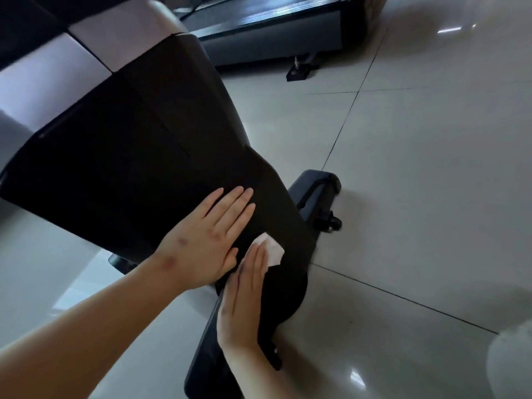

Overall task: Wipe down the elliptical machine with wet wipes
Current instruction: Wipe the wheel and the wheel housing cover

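The elliptical machine's black housing (138, 156) fills the left and middle of the head view, with silver panels (121, 30) above it. My left hand (210, 237) lies flat with straight fingers on the lower part of the housing. Just right of it, my right hand (244, 300) presses a white wet wipe (273, 250) against the black cover with straight fingers. The wipe sticks out beyond my fingertips. The machine's base bar with a small wheel (331, 223) rests on the floor behind.
The floor is glossy pale tile (417, 182) with dark grout lines. A treadmill (273, 27) stands at the top, with a black foot (299, 70) on the tiles. A black base rail (207, 355) of the elliptical runs toward me under my right hand.
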